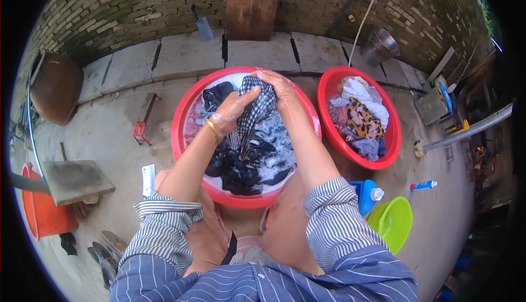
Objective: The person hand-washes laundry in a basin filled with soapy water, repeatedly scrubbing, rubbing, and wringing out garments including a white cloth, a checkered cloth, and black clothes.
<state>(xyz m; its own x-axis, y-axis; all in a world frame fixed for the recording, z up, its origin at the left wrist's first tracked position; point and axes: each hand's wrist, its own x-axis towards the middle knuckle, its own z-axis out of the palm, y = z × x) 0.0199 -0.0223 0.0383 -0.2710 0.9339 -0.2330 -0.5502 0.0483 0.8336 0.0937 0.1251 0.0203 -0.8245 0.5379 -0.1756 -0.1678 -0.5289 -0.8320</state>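
Both my hands hold a wet black-and-white checked cloth (258, 101) over a large red plastic basin (177, 137). My left hand (230, 109), with a gold bangle at the wrist and some suds on the skin, grips the cloth from the left. My right hand (279, 88) grips its upper right side. The cloth's lower end hangs down to the water. Below it, dark garments (242, 174) lie in sudsy water, and another dark garment (218, 94) rests at the basin's upper left.
A second red basin (396, 137) with assorted clothes stands at the right. Near my right knee are a blue detergent bottle (369, 195) and a lime-green basin (392, 224). A small red-legged stool (144, 121) stands left; a cleaver (203, 27) and wooden board (252, 10) lean on the brick wall.
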